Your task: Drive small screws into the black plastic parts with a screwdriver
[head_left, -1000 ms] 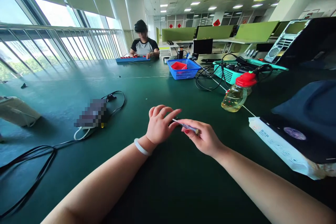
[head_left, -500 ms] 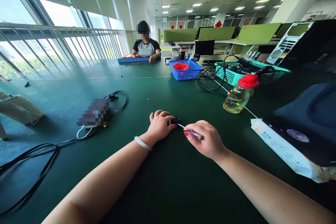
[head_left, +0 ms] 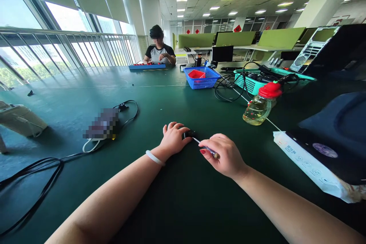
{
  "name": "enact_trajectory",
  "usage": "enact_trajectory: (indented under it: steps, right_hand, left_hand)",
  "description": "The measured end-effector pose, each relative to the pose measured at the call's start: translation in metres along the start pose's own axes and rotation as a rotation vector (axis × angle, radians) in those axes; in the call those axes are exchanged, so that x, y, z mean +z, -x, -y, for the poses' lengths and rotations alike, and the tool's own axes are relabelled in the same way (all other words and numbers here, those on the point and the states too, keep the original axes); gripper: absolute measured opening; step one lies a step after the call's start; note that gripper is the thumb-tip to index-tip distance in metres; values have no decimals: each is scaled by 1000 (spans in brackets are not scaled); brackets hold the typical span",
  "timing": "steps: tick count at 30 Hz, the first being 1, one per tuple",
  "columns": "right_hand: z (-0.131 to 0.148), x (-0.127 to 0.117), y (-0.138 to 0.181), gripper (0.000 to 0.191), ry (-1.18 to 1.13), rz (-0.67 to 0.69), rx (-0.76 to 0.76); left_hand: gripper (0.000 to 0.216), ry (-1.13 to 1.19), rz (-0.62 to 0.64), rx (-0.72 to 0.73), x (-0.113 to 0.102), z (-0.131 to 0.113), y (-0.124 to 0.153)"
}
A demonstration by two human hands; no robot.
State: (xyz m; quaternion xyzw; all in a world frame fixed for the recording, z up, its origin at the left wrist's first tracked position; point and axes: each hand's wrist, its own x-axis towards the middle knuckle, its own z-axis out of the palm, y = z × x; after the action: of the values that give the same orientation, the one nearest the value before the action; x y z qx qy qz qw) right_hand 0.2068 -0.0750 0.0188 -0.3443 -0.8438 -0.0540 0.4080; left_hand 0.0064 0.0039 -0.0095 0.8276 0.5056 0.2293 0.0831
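Low over the dark green table (head_left: 160, 106), my left hand (head_left: 173, 139) has its thumb and fingers closed around a small black part (head_left: 190, 134). The fingers cover much of that part, and its exact kind is too small to make out. A slim screwdriver (head_left: 213, 153) is pinched in my right hand (head_left: 226, 155), its thin metal shaft slanting up and left. The tip meets or nearly meets the right side of the black part. A white bracelet (head_left: 154, 158) circles my left wrist.
To the left lie a power-adapter-like block (head_left: 103, 124) and black cables (head_left: 31, 177). Ahead are a blue basket (head_left: 203, 83) and a teal basket (head_left: 250, 84) of cables. A red-lidded bottle (head_left: 257, 112) and white package (head_left: 309, 166) are right. Another person (head_left: 160, 51) sits across.
The screwdriver's handle end has shifted slightly left and down in my right hand. My left hand stays on the black part. The person opposite has lifted one hand.
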Motion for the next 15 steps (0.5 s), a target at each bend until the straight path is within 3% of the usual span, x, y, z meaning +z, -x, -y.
enact_trajectory:
  steps: [6, 15]
  right_hand:
    - [0, 0, -1, 29, 22, 30, 32]
    - [19, 15, 2, 23, 149, 257, 46]
  left_hand:
    - [31, 10, -10, 8, 2, 1, 0]
    - [32, -36, 14, -3, 0, 0, 0]
